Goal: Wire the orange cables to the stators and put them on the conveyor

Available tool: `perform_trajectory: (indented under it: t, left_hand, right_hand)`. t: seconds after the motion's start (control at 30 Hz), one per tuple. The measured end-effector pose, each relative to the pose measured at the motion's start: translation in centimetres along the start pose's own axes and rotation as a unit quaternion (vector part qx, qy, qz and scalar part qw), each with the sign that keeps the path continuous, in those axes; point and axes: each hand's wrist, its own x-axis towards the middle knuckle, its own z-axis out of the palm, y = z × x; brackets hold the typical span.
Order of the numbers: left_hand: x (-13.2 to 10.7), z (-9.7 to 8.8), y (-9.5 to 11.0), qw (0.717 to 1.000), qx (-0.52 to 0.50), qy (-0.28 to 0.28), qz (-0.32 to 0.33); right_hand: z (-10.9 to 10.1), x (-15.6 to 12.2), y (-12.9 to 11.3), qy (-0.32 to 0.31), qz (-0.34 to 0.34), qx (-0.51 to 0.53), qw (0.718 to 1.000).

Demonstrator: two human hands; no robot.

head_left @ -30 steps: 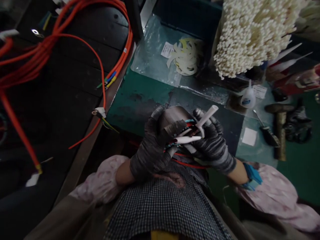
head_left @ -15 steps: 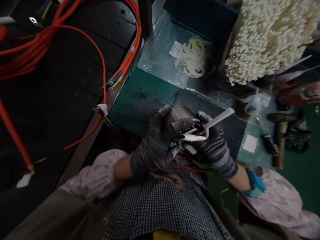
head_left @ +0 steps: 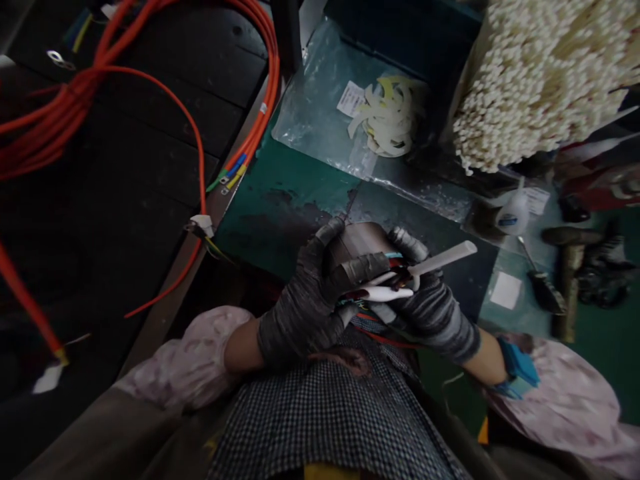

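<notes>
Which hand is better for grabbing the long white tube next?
Probably the right hand: the long white tube sticks out on its side, while the left hand holds the grey metal cylinder.

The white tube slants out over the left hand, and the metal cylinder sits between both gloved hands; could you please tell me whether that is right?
Not quite: the head view shows the white tube slanting out over the right hand, not the left hand. The metal cylinder does sit between both gloved hands.
</notes>
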Motion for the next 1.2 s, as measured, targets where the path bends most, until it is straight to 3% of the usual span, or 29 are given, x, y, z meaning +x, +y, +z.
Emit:
perform_trajectory:
  t: [0.1,0.37,0.47,0.63,0.73,0.83,0.9,0.97,1.03,1.13,1.2]
  left_hand:
    - [-0.1,0.1,0.0,1.0,0.002,0.013,0.006]
    - [-0.1,-0.4,-0.8,0.999,-0.038,0.026,-0.005]
    - [0.8,-1.1,-1.6,0.998,-0.066,0.002,-0.021]
    - [2.7,-2.2,-3.0,0.995,-0.086,-0.039,0.021]
    - [4.0,-2.9,-4.2,0.991,-0.112,-0.073,0.017]
    - [5.8,-4.1,-5.9,0.979,-0.134,-0.152,0.003]
    - [6.8,-5.0,-6.6,0.984,-0.079,-0.157,0.006]
    - [7.2,-5.6,-6.7,0.995,0.049,-0.08,0.035]
    - [6.9,-5.8,-6.0,0.974,0.195,-0.034,0.113]
    - [6.4,-5.6,-4.4,0.904,0.335,-0.104,0.244]
    - [6.1,-5.3,-3.3,0.878,0.365,-0.138,0.277]
  right_hand:
    - [0.6,0.2,-0.3,0.034,-0.023,0.009,0.999]
    - [1.4,1.7,-2.2,0.091,-0.003,-0.004,0.996]
    - [0.9,2.7,-1.7,0.055,-0.022,-0.023,0.998]
    - [-0.3,4.2,-0.3,-0.01,-0.147,-0.088,0.985]
    - [-0.4,5.3,0.4,-0.028,-0.115,-0.048,0.992]
    - [-0.5,7.6,1.1,-0.056,-0.101,-0.007,0.993]
    - [-0.8,9.5,1.5,-0.073,-0.131,0.022,0.988]
    - [-1.2,10.8,1.6,-0.083,-0.166,0.057,0.981]
    - [-1.4,11.2,1.4,-0.063,-0.188,0.065,0.978]
    - [-1.8,9.9,1.1,0.035,-0.182,-0.012,0.983]
    - [-2.7,8.5,1.5,0.137,-0.15,-0.086,0.975]
